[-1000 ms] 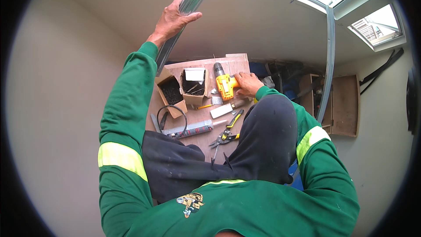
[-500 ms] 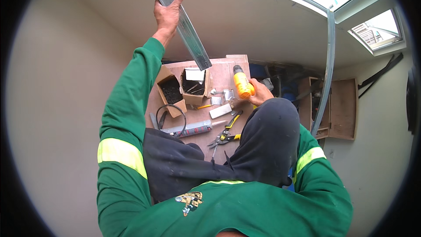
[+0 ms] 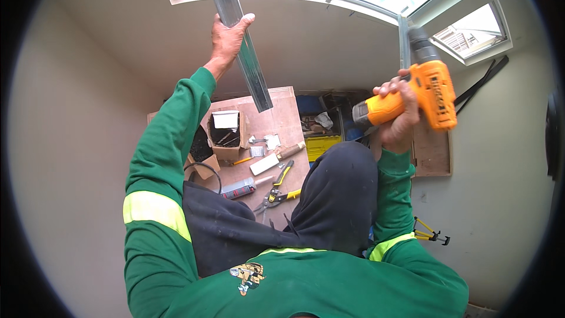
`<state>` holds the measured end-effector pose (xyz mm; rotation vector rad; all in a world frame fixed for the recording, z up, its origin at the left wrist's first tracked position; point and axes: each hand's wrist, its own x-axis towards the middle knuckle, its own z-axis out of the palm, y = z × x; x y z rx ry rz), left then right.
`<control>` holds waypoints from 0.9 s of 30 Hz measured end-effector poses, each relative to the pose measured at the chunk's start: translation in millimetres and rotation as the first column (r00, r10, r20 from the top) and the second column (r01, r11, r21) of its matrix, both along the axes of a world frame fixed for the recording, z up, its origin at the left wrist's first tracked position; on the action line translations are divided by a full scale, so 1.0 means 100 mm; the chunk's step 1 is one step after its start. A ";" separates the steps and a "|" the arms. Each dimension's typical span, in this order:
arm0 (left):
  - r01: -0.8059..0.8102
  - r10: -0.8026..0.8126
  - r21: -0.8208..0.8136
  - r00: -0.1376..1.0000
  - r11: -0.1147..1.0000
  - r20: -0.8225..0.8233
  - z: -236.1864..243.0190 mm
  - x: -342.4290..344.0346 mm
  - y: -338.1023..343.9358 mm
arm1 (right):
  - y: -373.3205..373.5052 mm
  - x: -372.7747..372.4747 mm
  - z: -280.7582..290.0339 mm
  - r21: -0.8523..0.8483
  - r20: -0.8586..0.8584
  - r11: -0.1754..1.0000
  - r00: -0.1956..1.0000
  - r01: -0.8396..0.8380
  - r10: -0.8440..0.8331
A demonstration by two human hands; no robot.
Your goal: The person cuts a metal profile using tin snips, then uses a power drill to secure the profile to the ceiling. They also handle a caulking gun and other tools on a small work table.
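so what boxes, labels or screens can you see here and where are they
Open brown cardboard box: on the wooden board below the left hand, square, with a white flap and dark small parts inside.
Smaller brown cardboard box: at the board's left edge, open, beside the green sleeve.
Yellow flat package: right of the board, rectangular, partly hidden by the dark hood.
Label on the orange power drill: dark patch on its side, in the right hand.
No screens.

A room under fit-out — bare walls, a plywood board (image 3: 276, 118) strewn with snips (image 3: 276, 191) (and a screw box (image 3: 226, 135)).
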<state>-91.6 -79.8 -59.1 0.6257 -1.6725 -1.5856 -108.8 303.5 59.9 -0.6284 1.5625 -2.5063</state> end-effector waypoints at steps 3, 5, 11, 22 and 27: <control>0.093 -0.092 -0.004 0.995 0.996 0.045 -0.11 -0.07 0.08 | -0.18 0.24 0.35 -0.133 0.060 0.987 0.994 -0.086 0.095; 0.087 -0.084 -0.015 0.982 0.996 0.169 -0.25 -0.11 0.16 | -0.29 0.45 0.37 -0.143 0.107 0.978 0.980 -0.154 0.170; 0.431 -0.462 0.184 0.733 0.883 0.500 -0.85 0.09 0.48 | -0.53 0.71 0.30 0.278 0.054 0.960 0.999 -0.015 0.000; 0.473 -0.665 0.482 0.385 0.737 0.640 -1.42 0.75 1.01 | -0.44 -0.18 -0.46 0.645 -0.157 0.763 0.970 -0.040 0.184; 0.540 -0.558 0.303 0.403 0.785 0.726 -1.34 0.86 0.72 | -0.36 -0.32 -1.60 0.918 -0.262 0.388 0.863 0.085 0.432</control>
